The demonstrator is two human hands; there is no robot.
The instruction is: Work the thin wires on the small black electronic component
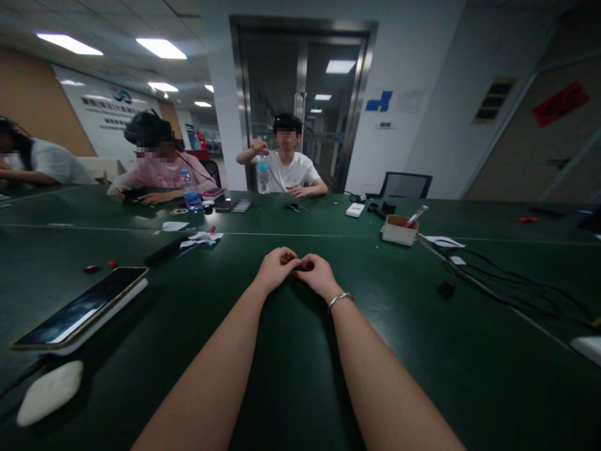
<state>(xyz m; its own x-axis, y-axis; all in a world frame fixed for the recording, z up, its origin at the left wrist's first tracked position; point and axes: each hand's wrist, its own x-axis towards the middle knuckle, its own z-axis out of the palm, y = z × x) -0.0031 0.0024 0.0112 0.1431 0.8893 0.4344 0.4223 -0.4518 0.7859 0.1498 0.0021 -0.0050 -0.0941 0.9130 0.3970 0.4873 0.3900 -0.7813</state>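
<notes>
My left hand [277, 269] and my right hand [318, 274] meet fingertip to fingertip just above the dark green table [291, 376]. The fingers of both are curled in, thumbs against the forefingers. Whatever lies between the fingertips, if anything, is hidden or too small to make out. A silver bracelet [340, 301] circles my right wrist. To the left of my hands lie crumpled white papers [201, 238] and a long black object [164, 250].
At left are a phone [84, 307] on a white block and a white rounded case [51, 391]. A small box [399, 230] with a pen and black cables [511, 275] lie at right. Across the table, one person [288, 166] grips a water bottle [263, 174]; others sit further left.
</notes>
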